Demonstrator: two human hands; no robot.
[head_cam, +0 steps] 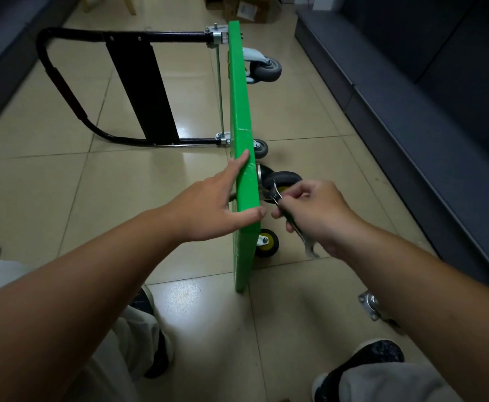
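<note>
Head view, right hand (315, 216) gripping one wrench (276, 195), four mounted casters (266, 66)

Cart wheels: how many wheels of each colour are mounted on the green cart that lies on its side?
Grey wheels: 2
All-black wheel: 1
Yellow-hub wheel: 1
Total: 4

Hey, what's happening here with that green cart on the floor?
A person is working on a green cart tipped on its edge. The left hand steadies the deck while the right hand holds a wrench at a black caster. A loose caster lies on the floor.
</note>
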